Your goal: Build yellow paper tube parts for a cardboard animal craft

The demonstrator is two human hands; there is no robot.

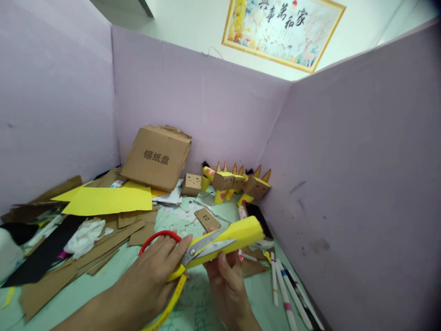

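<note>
My left hand [153, 269] is closed around scissors [192, 252] with a red loop and yellow plastic near the pivot. Their blades are slightly parted and lie along a yellow paper-covered, tube-like piece [244, 232]. Whether a blade is inside the piece, I cannot tell. My right hand [229, 280] grips that piece from below, thumb in front and fingertips behind. From under my left hand a curved yellow strip [168, 305] with small marks runs down. Just behind the blades lies a cardboard piece [207, 219] marked 23.
Cardboard animal figures [237, 184] and a small cardboard box head [192, 184] stand at the back. A large carton [158, 156] leans behind yellow paper [110, 201] and cardboard scraps [103, 243]. Several markers [285, 294] lie at right. Pale partition walls [203, 101] enclose the table.
</note>
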